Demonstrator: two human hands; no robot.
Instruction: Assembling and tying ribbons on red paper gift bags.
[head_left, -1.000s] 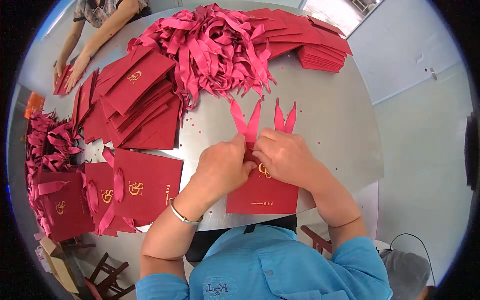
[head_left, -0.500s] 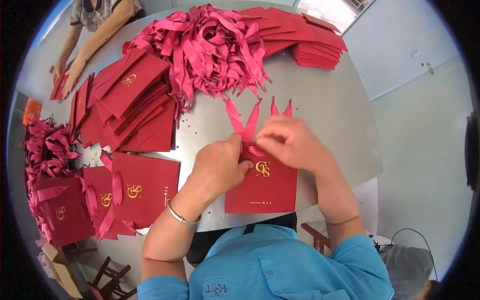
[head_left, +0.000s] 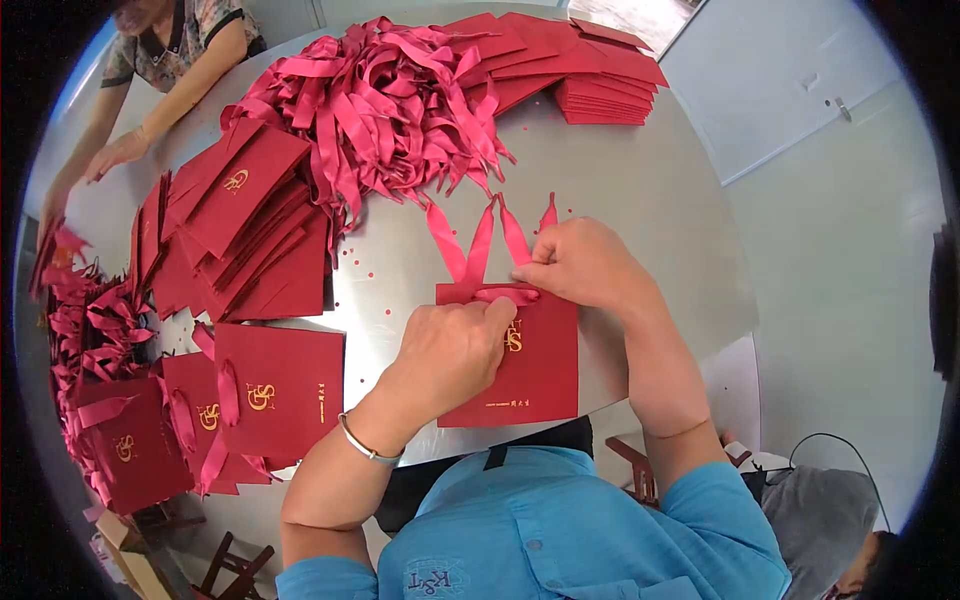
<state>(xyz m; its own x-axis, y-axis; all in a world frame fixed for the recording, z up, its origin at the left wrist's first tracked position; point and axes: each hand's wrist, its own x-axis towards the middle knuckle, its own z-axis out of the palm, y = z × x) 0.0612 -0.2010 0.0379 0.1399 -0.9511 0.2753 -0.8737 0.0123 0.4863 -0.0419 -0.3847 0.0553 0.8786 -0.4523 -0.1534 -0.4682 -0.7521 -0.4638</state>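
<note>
A dark red paper gift bag [head_left: 545, 365] with gold lettering lies flat before me at the table's near edge. A pink ribbon [head_left: 507, 294] crosses its front just below the top edge, and ribbon lengths with pointed tips stretch beyond that edge. My left hand [head_left: 455, 345] is closed over the bag's upper front, its thumb and forefinger pinching the crossing ribbon. At the bag's top right corner, my right hand [head_left: 585, 262] is closed in a pinch on a ribbon length. Its palm side is hidden.
A heap of loose pink ribbons [head_left: 385, 110] lies at the back. Flat red bags [head_left: 240, 200] are stacked left, more [head_left: 605, 100] far right. Ribboned bags [head_left: 280, 390] lie at near left. A co-worker's hand [head_left: 118, 155] is at far left. Small red dots litter the metal table [head_left: 650, 220].
My left hand has shifted from the bag's top edge onto the front ribbon. My right hand has moved up to the right-hand ribbon length. The co-worker's arm now reaches toward the left pile.
</note>
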